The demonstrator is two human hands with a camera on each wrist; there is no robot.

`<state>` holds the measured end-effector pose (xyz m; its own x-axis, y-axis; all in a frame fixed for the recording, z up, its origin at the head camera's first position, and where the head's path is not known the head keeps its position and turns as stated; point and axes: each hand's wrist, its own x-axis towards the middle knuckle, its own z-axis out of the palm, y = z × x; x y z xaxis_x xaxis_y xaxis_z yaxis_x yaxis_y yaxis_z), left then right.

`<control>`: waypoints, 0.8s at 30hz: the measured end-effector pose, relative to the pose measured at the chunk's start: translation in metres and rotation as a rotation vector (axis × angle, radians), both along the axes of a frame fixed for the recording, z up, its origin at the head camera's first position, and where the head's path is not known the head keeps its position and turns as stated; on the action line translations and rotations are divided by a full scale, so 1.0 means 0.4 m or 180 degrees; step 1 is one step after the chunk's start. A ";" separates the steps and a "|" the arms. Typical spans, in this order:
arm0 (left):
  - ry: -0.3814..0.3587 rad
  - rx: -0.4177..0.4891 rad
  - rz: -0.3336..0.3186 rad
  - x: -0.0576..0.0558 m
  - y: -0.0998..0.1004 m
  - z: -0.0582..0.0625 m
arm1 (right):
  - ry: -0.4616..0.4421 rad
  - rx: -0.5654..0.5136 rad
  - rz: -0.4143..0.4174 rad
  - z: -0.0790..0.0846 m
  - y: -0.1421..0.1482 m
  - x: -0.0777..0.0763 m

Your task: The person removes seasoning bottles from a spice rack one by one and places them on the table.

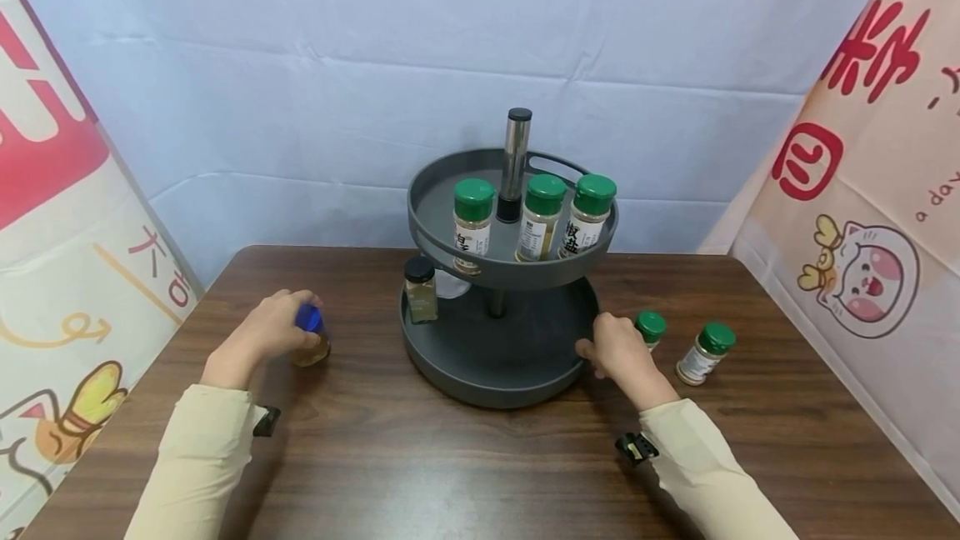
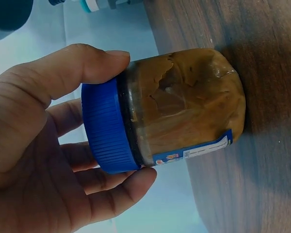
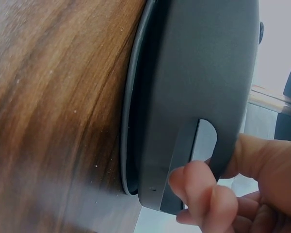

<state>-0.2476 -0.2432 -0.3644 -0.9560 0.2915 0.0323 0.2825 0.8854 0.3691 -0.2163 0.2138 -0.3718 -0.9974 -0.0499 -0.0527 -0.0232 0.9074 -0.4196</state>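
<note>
My left hand (image 1: 277,323) grips a jar of brown spread by its blue lid (image 1: 308,317), at the left of the table. In the left wrist view the thumb and fingers wrap the lid, and the jar (image 2: 194,97) is smeared brown inside, its base close over the wood. At the lower tray (image 1: 495,390) of a grey two-tier turntable rack, my right hand (image 1: 621,350) holds the right side of the rim. The right wrist view shows the thumb inside the wall and fingers outside, by the handle slot (image 3: 204,141).
Green-capped spice jars (image 1: 542,223) stand on the upper tray (image 1: 517,273). A black-capped jar (image 1: 421,290) sits at the lower tray's left. Beyond my right hand, two more green-capped jars, one partly hidden (image 1: 650,326) and one in full view (image 1: 701,357), stand on the table (image 1: 420,473).
</note>
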 end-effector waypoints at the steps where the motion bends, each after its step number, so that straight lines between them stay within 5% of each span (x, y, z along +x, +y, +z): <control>1: 0.0007 -0.0013 -0.0006 0.001 0.001 0.001 | -0.0001 -0.0003 0.0000 -0.001 0.000 0.000; 15: 0.0313 -0.0142 -0.0052 0.032 0.020 0.072 | 0.0018 -0.0002 0.0019 -0.002 0.003 -0.003; 24: 0.0344 -0.0179 -0.0102 0.034 0.035 0.079 | 0.0052 -0.0007 0.0008 -0.004 0.004 -0.001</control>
